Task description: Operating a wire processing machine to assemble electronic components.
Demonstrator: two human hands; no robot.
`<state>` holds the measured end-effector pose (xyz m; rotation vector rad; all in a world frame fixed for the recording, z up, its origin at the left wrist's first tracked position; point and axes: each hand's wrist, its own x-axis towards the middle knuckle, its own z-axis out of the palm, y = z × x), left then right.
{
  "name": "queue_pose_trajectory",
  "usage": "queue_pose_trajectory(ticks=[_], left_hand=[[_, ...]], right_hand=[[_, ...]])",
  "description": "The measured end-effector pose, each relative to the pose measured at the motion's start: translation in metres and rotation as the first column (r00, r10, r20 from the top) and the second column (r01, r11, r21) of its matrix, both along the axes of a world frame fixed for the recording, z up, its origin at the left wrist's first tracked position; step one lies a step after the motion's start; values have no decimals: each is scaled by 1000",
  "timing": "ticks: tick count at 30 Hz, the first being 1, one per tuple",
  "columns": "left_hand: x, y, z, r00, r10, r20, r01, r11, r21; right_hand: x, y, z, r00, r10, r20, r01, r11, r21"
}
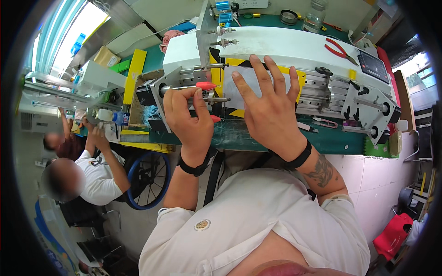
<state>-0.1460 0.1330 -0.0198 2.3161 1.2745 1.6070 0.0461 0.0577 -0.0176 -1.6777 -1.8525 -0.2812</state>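
Note:
My right hand (272, 103) lies with fingers spread on a white sheet (234, 92). Beneath the sheet is a plate with a yellow and black border (301, 79), part of a white bench machine (271, 43) with metal rails. My left hand (188, 117) is closed, thumb and fingers drawn together beside the machine's left end. Whatever it may hold is hidden. Just above its thumb a red cone tip (206, 86) sits on a metal rod, and a second red tip (215, 118) shows at the hand's right side.
Red-handled pliers (340, 50) lie on the machine near a control panel (372, 66). A box cutter (307, 127) rests at the green table's front edge. A glass jar (315, 16) and a round metal tin (288, 17) stand behind. At left, a co-worker (99, 181) sits by a blue-rimmed wheel.

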Motion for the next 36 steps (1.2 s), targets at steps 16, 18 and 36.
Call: queue_pose_trajectory(ticks=[16,18,36], left_hand=[[0,-12,-18,956,-36,290,137,931,-337],[-2,-11,-22,914,-44,404,226,882,-415],[0,-89,-10,732,-584,351,670,524,-526]], right_hand=[[-1,-2,-7,1000,19,13,-19,999,28],[-2,-3,-6,1000,13,16,-13,999,34],[30,-91,-19,950,260,-172,-205,937,282]])
